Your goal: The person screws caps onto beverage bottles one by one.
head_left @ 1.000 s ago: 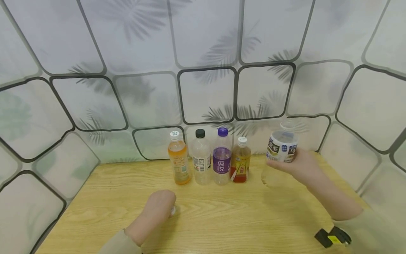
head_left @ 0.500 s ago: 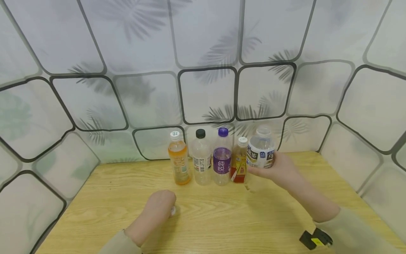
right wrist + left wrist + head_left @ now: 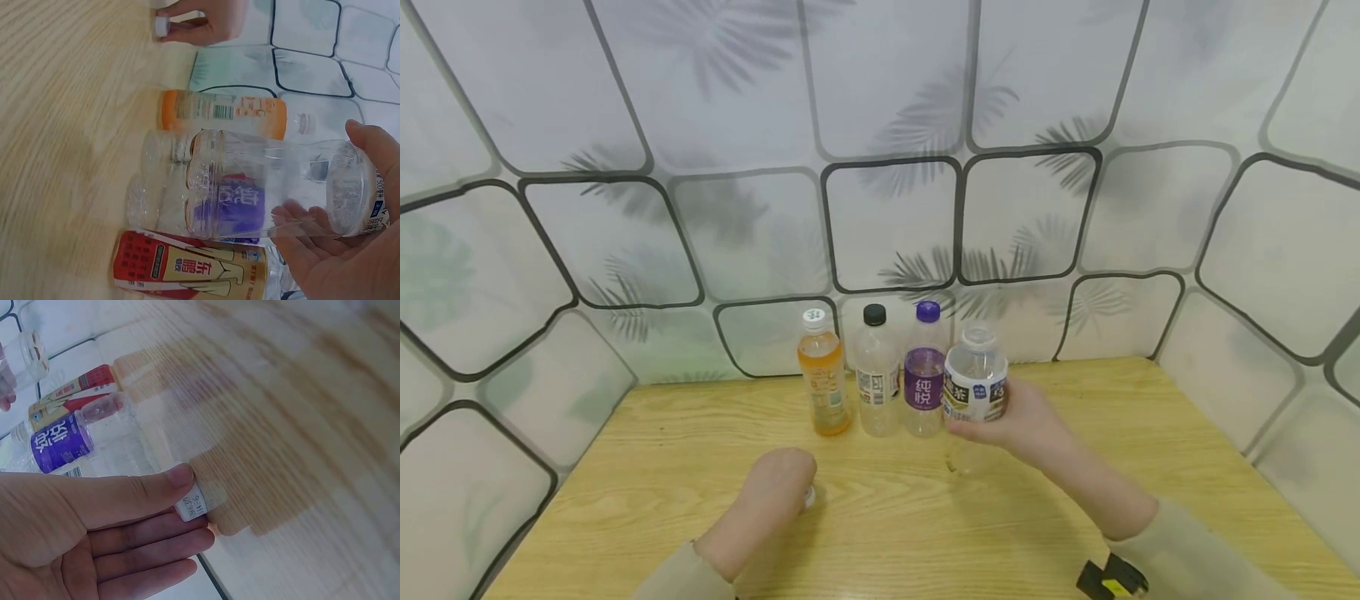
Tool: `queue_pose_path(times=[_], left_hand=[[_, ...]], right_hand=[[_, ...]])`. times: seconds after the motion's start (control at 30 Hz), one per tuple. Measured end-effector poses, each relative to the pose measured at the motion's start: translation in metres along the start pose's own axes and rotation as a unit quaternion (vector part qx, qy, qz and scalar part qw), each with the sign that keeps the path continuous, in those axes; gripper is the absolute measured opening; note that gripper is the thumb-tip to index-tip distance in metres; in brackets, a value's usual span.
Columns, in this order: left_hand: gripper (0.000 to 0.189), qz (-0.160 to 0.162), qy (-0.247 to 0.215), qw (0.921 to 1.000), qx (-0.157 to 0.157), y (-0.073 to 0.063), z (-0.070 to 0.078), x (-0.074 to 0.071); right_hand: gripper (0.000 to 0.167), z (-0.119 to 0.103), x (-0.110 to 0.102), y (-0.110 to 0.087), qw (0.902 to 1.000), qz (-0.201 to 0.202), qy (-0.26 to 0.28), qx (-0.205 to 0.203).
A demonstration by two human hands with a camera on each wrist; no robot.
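My left hand is low over the table at centre-left. Between thumb and fingers it pinches a white bottle cap with printed characters, close to the wood. My right hand grips a clear, uncapped bottle round its white label. That bottle is upright, in front of the right end of a row of bottles. Its lower part is see-through in the right wrist view. A red-and-gold bottle stands behind it, hidden in the head view. Beside that is a purple-labelled bottle with a purple cap.
The row continues left with a clear bottle with a black cap and an orange-labelled bottle with a white cap. They stand on a wooden table, near a patterned curtain-like backdrop that closes off the back and sides.
My right hand has carried the uncapped bottle leftward and somewhat nearer, from the right side to in front of the red-and-gold bottle. The left hand has stayed in place with the cap.
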State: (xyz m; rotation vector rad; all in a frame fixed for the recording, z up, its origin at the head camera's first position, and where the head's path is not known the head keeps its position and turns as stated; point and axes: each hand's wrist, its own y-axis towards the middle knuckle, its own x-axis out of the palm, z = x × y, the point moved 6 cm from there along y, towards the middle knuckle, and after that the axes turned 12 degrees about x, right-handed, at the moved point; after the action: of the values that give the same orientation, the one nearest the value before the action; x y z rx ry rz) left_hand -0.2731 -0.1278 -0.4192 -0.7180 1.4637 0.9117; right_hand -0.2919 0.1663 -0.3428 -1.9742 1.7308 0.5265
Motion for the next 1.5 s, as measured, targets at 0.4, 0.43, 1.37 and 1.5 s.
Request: queue_pose_path(times=[0.4, 0.43, 1.37, 1.5], left_hand=[[0.037, 0.010, -0.011, 0.9999, 0.007, -0.001, 0.001, -0.002], [0.037, 0.011, -0.010, 0.9999, 0.008, -0.001, 0.001, -0.002], [0.034, -0.003, -0.017, 0.9998, -0.006, 0.000, -0.001, 0.000], [0.034, -0.006, -0.020, 0.9997, -0.008, -0.001, -0.001, 0.000]], right_hand=[[0.067, -0.003, 0.025, -0.002, 0.9989, -0.027, 0.037, -0.013], [0.067, -0.003, 0.027, -0.002, 0.9987, -0.030, 0.038, -0.014], [0.068, 0.018, 0.076, -0.007, 0.9976, -0.044, 0.052, -0.006], [0.070, 0.021, 0.081, -0.008, 0.9984, -0.042, 0.033, -0.019]])
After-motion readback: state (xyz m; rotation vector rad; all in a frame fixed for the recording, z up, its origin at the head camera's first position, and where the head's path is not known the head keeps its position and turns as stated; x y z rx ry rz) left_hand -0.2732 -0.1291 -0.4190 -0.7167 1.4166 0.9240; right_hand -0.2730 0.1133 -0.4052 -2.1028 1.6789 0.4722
